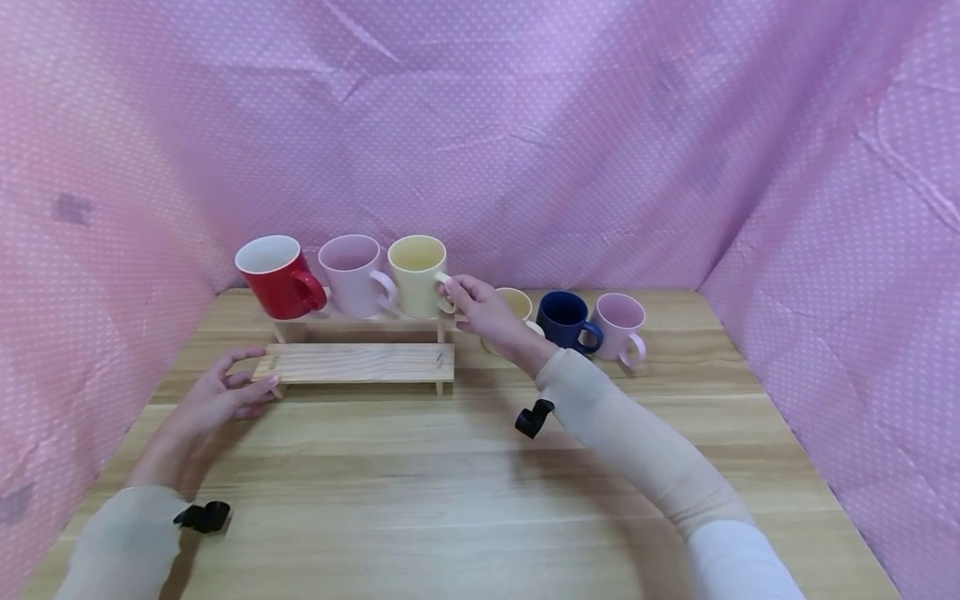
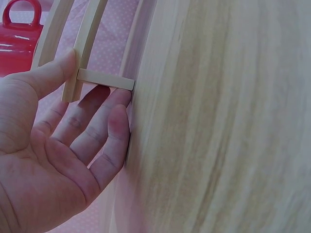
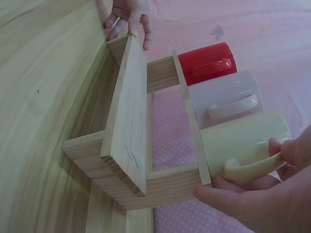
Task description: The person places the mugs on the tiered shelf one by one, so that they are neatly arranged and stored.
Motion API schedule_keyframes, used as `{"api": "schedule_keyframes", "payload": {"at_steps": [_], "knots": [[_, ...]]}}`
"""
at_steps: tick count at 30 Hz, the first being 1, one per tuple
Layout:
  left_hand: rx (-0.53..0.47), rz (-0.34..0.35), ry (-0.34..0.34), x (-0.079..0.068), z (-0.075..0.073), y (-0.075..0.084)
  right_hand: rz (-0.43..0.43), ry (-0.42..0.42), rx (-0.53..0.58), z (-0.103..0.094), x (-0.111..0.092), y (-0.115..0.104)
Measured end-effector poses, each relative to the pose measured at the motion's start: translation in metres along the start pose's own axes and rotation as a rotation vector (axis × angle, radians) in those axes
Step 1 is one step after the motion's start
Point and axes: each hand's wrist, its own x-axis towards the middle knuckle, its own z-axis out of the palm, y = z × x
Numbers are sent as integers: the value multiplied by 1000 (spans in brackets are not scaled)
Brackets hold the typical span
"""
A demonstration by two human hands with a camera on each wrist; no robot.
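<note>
A two-tier wooden rack [image 1: 360,363] stands toward the back of the table. On its upper tier sit a red mug [image 1: 279,283], a pink mug [image 1: 352,279] and, at the right end, a yellow mug [image 1: 417,279]. My right hand [image 1: 487,315] pinches the yellow mug's handle between thumb and fingers; in the right wrist view that mug [image 3: 245,141] rests upright on the upper board. My left hand [image 1: 221,393] grips the left end of the lower board, thumb on the front edge [image 2: 73,87] and the other fingers around the end.
Right of the rack, a second yellow mug [image 1: 517,302], partly behind my right hand, a dark blue mug [image 1: 564,317] and a second pink mug [image 1: 618,323] stand in a row on the wooden table [image 1: 420,500]. A pink dotted curtain [image 1: 480,150] encloses the back and sides.
</note>
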Motion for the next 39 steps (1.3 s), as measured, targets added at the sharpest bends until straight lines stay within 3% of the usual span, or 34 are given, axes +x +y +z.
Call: {"api": "schedule_keyframes", "payload": {"at_steps": [16, 24, 39], "knots": [[-7, -5, 0, -4, -5, 2, -12, 57, 2, 12, -6, 12], [-8, 4, 2, -3, -1, 1, -6, 42, 25, 12, -11, 20], [83, -10, 19, -1, 1, 2, 16, -33, -48, -1, -11, 19]]}}
